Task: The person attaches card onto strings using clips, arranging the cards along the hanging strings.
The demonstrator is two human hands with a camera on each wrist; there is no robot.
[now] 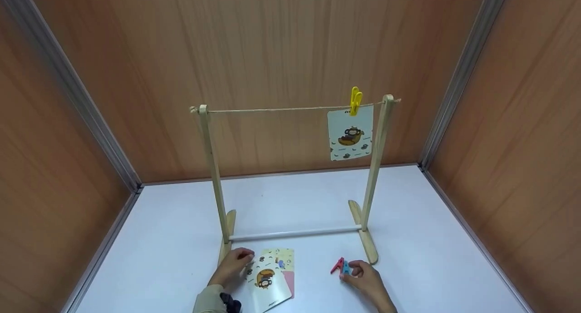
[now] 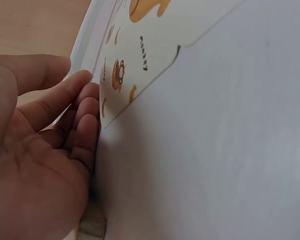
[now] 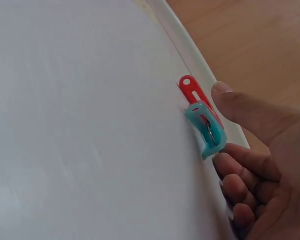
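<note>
My left hand (image 1: 233, 264) rests on the table at the left edge of a white card (image 1: 273, 289) with a monkey-and-banana print. In the left wrist view its fingers (image 2: 82, 125) are loosely bent beside the card's corner, with none of them gripping it. To the right, my right hand (image 1: 366, 281) is at a blue clothespin (image 1: 346, 267), which stands beside a red clothespin (image 1: 337, 265). The right wrist view shows the thumb and index finger spread around the blue clothespin (image 3: 206, 131), the thumb apart from it. The red clothespin (image 3: 190, 89) is partly hidden behind.
A wooden rack (image 1: 213, 168) with a string (image 1: 272, 110) stands behind the hands. A yellow clothespin (image 1: 355, 100) holds another monkey card (image 1: 350, 134) at the string's right end. Under the white card lie a yellow card (image 1: 285, 257) and a pink card (image 1: 289, 279). Wood-grain walls enclose the table.
</note>
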